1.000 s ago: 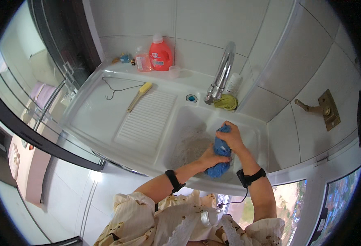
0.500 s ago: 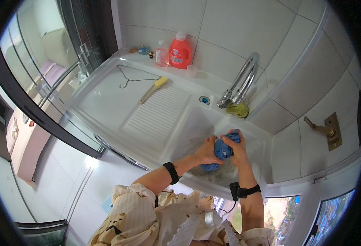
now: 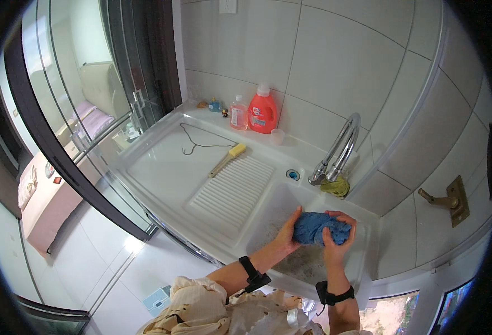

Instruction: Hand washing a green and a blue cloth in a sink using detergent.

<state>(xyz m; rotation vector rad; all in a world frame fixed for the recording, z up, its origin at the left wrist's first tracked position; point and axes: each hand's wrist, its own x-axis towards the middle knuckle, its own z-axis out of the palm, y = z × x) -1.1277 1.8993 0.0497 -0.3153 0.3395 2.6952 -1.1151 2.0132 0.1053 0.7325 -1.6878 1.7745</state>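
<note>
Between my two hands is a bunched wet-looking blue cloth [image 3: 313, 228], held above the sink basin [image 3: 265, 215]. My left hand [image 3: 287, 233] grips its left end, the thumb up along the side and the other fingers mostly hidden beneath. Around the right end my right hand [image 3: 338, 234] is closed, its fingers curled over the far side and the thumb pressed on the near face. Murky greyish water [image 3: 300, 264] lies in the basin under the cloth. Both wrists wear black straps.
Left of the basin is a ribbed washboard [image 3: 235, 190] with a yellow-headed brush [image 3: 227, 160] and a wire hanger [image 3: 204, 144]. A red detergent bottle [image 3: 263, 111], a clear pink bottle [image 3: 239, 114] and a cup [image 3: 277, 137] line the back ledge. The chrome faucet [image 3: 341, 148] stands behind, a green cloth [image 3: 335, 186] below it.
The blue cloth has been lifted and turned from a hanging, upright bunch to a compact sideways roll. My hands have moved apart to its two ends. The whole view has tilted upward.
</note>
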